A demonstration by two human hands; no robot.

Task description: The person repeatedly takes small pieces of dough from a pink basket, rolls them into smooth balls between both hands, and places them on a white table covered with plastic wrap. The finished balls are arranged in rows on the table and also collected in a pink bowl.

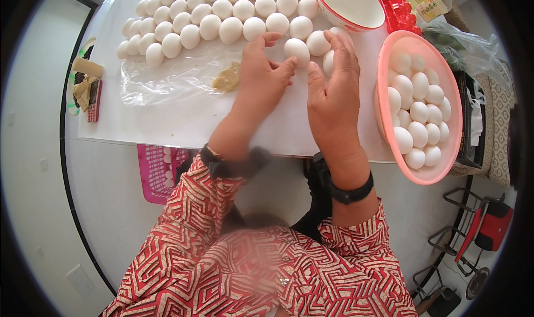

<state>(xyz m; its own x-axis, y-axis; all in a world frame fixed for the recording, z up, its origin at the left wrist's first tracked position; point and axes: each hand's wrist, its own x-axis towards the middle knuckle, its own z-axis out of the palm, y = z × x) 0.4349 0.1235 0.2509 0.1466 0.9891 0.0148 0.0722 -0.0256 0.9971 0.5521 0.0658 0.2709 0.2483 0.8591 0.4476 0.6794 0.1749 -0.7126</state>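
Observation:
Both my hands reach over the white table [187,125] at the front edge of a large spread of white eggs. My left hand [267,68] has its fingers apart, with the thumb tip beside or touching a white egg [296,51]. My right hand [337,83] is also spread, thumb apart from the fingers. Another egg [328,61] shows in its gap, partly hidden by the hand. A further egg [318,43] lies between my hands, just beyond them. Rows of eggs [230,29] extend to the far left, standing on or behind a clear plastic sheet [167,81].
A pink basin [386,120] of eggs overhangs the table's right edge. Behind it are a white bowl [352,4] and a red plastic tray [396,8]. A yellowish lump [227,78] lies on the plastic. Below stands a magenta basket [154,175] with eggs.

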